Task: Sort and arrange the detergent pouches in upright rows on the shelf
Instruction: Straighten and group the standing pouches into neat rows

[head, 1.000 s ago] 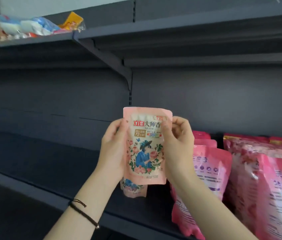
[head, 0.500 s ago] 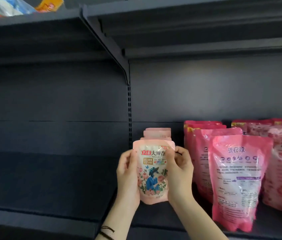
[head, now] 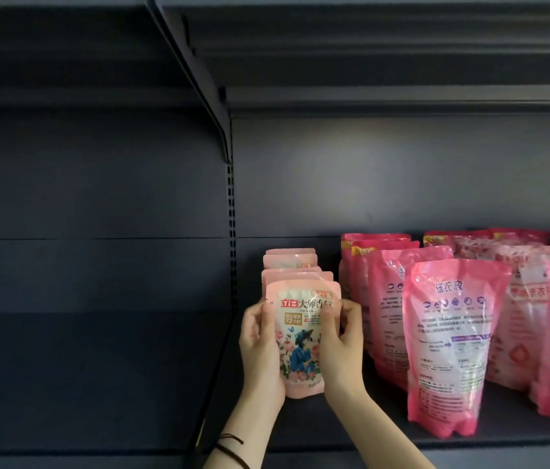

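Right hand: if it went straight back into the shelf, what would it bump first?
Probably the row of small pink pouches standing right behind the floral pouch the right hand grips; that pouch would press into them first. The tall pink pouches stand close beside, though depth is unclear.

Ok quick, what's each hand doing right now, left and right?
Left hand: grips the left edge of the small pink pouch.
Right hand: grips the same pouch's right edge.

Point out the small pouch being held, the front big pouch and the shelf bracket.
small pouch [head: 299, 346], head view, on its printed front.
big pouch [head: 456, 350], head view, on its printed face.
bracket [head: 201, 79], head view, on its sloping arm.
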The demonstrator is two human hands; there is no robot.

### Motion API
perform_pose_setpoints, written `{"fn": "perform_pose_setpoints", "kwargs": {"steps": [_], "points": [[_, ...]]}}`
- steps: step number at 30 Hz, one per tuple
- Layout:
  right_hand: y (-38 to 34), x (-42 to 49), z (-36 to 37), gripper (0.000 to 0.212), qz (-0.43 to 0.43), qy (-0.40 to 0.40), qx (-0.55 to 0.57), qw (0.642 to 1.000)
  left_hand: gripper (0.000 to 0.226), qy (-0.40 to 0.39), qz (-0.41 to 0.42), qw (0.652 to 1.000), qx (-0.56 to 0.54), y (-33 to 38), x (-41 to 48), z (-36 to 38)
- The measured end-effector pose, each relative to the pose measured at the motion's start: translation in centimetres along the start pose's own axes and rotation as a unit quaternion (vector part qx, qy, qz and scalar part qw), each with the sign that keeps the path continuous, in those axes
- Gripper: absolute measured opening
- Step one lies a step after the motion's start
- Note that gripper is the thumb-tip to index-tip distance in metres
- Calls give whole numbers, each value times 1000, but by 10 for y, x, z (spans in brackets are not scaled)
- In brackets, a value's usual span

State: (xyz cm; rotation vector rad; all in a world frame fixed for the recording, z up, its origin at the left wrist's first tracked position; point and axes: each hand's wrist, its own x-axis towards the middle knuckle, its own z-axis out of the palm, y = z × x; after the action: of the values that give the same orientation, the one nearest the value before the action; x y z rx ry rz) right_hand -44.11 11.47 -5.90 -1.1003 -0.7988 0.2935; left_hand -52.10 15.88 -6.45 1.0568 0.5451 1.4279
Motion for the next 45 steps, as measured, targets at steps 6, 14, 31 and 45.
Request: {"fn": "perform_pose_setpoints", "kwargs": {"steps": [6, 14, 31, 45], "points": [[-10, 6, -8, 24, -65, -20, -101, 993, 13, -18, 42, 997, 63, 3, 5, -7], [-96, 24, -19, 33, -294, -144, -276, 904, 19, -99, 286, 860, 411, 104, 30, -9], [-226, 116, -251, 48, -323, -233, -703, 589, 51, -285, 457, 487, 688, 125, -49, 217], [-259, 262, -521, 37, -193, -272, -722, 606, 48, -349, 342, 492, 721, 8, -74, 488]]}}
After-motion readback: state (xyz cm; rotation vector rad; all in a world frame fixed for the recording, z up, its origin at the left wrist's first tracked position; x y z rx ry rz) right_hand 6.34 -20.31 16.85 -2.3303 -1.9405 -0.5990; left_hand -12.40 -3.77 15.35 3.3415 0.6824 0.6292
